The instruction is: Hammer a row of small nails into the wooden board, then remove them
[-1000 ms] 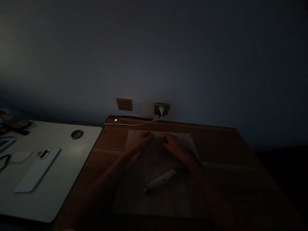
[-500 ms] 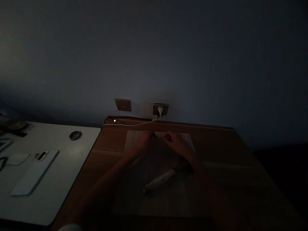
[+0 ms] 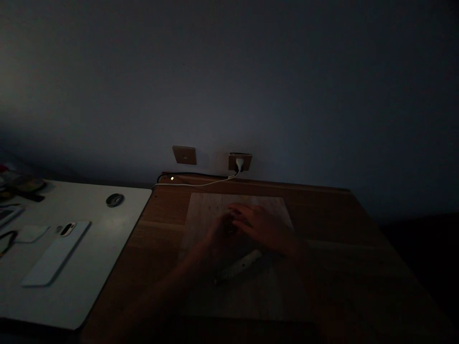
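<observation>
In dim light, my left hand (image 3: 219,228) and my right hand (image 3: 260,223) meet over a pale rectangular board (image 3: 204,204). My left fingers are curled, and a small dark shape sits by them, too dark to make out. Stretched toward the left hand, the right fingers reach over it with a gap above the thumb; I see nothing held in them. Below both hands, a long object with a pale mottled handle (image 3: 239,267) lies slantwise on the board. Its far end goes under my right wrist.
A brown wooden table (image 3: 158,239) bears the board. On the white table (image 3: 103,248) at left are a pale phone (image 3: 53,260), a dark ring-shaped item (image 3: 114,200) and cables. A white plug (image 3: 239,164) with its cord (image 3: 201,185) is in the wall socket behind.
My hands, earlier apart near the board's far edge, have come together and moved slightly nearer. The right fingers have straightened over the left hand. The mottled-handled object has stayed on the board.
</observation>
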A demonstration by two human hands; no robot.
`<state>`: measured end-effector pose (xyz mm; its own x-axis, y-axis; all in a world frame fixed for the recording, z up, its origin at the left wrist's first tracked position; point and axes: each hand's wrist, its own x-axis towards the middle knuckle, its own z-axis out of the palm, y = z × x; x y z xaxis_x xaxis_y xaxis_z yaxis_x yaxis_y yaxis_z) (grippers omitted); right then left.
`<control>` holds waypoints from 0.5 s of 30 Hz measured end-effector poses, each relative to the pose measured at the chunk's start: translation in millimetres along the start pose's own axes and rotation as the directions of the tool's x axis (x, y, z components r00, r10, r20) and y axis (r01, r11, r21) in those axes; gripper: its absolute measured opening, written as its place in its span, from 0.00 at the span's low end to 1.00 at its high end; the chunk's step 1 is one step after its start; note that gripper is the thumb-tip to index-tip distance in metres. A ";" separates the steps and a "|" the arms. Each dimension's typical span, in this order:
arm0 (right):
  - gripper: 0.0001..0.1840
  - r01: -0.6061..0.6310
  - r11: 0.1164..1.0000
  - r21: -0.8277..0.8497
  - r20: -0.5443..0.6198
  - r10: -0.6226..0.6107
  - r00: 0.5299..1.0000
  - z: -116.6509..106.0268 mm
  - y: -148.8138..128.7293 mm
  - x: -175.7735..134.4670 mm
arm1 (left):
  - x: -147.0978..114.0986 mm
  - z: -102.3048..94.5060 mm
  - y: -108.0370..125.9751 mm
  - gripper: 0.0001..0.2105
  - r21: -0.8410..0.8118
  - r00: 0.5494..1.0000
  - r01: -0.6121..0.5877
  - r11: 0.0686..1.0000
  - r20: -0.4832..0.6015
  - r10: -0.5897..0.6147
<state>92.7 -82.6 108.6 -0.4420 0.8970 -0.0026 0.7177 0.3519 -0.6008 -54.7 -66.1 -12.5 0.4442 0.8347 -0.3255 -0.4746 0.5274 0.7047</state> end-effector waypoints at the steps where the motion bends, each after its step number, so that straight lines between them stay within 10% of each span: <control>1: 0.22 -0.018 1.000 0.012 -0.037 0.019 0.999 -2.0 2.8 -2.7 | 0.1 0.4 0.1 0.09 0.020 0.999 -0.017 1.000 -0.040 0.018; 7: 0.18 -0.082 0.975 0.208 -0.191 0.122 0.974 -11.9 22.7 -26.1 | 12.8 8.2 4.1 0.18 0.173 0.982 -0.145 0.974 -0.092 0.162; 15: 0.19 -0.235 0.913 0.333 -0.303 0.340 0.890 6.4 49.9 -74.6 | -27.8 3.9 35.3 0.25 0.665 0.870 -0.487 0.567 0.312 0.382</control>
<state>158.0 -133.6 73.7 0.0138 0.9993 0.0358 0.5801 0.0212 -0.8143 -80.9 -71.3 23.9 0.4417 0.8783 0.1828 0.0197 -0.2132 0.9768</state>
